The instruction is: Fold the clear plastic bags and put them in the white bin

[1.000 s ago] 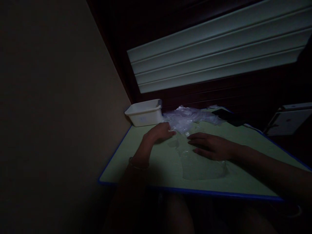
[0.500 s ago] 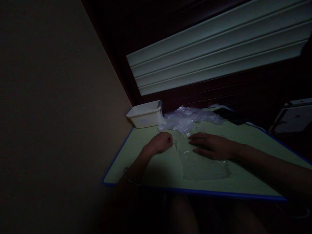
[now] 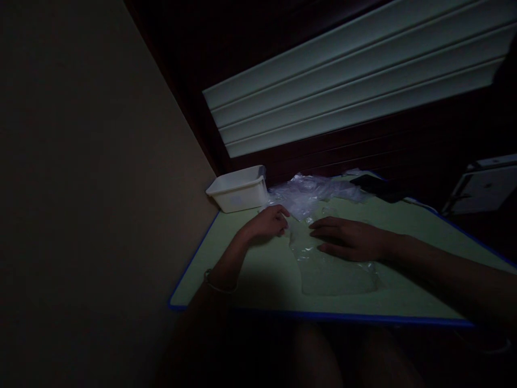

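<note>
In a dim room, a person's two bare hands are at a pale green worktop (image 3: 274, 275) with a blue edge. The right hand (image 3: 355, 240) is palm down, its fingers extended and slightly apart, resting on a clear plastic bag (image 3: 337, 280) and gripping nothing. The bag lies flat under those fingers and spreads from them toward the person. The left hand (image 3: 264, 223), a bracelet (image 3: 220, 290) at its wrist, is at the bag's left edge, fingers partly curled; whether they pinch anything cannot be told. Just beyond both hands' fingers is a crumpled heap of clear plastic (image 3: 305, 196). A white tub (image 3: 240, 198) stands beyond the left fingers, to their left; a flat dark item (image 3: 379, 188) lies beyond the right fingers, to their right.
</note>
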A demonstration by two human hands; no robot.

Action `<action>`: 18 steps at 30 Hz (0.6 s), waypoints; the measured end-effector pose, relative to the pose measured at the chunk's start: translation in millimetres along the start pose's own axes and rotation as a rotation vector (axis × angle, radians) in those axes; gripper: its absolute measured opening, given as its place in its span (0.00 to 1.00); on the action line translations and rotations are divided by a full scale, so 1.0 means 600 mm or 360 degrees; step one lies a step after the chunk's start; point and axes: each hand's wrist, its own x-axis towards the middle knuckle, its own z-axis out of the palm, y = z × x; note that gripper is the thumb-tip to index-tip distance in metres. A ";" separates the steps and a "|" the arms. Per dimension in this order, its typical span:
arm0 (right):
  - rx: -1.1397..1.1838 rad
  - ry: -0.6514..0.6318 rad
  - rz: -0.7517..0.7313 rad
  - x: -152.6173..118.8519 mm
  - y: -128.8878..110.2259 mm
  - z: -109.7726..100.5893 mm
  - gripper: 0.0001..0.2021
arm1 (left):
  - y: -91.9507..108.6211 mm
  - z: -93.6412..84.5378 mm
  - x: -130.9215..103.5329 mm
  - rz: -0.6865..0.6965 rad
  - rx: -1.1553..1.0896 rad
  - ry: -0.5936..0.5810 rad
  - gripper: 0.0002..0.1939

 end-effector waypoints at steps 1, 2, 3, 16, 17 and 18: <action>0.0000 0.0001 0.0000 0.000 0.000 0.000 0.22 | 0.004 0.003 -0.001 -0.0033 -0.0032 0.0008 0.15; 0.0004 0.0001 -0.0001 0.000 0.001 0.000 0.22 | 0.010 0.006 -0.001 -0.0070 -0.0064 0.0004 0.16; 0.0008 -0.0002 -0.0003 0.000 0.001 0.000 0.22 | 0.016 0.010 -0.002 -0.0099 -0.0103 -0.0015 0.16; 0.0083 0.0171 0.0228 0.007 -0.013 -0.008 0.16 | 0.022 0.030 0.022 0.0068 -0.0137 -0.0181 0.21; 0.0079 0.0209 0.0301 0.007 -0.013 -0.009 0.16 | 0.018 0.032 0.022 0.0074 -0.0141 -0.0180 0.21; 0.0065 0.0243 0.0368 0.007 -0.013 -0.010 0.16 | 0.015 0.034 0.021 0.0077 -0.0147 -0.0180 0.20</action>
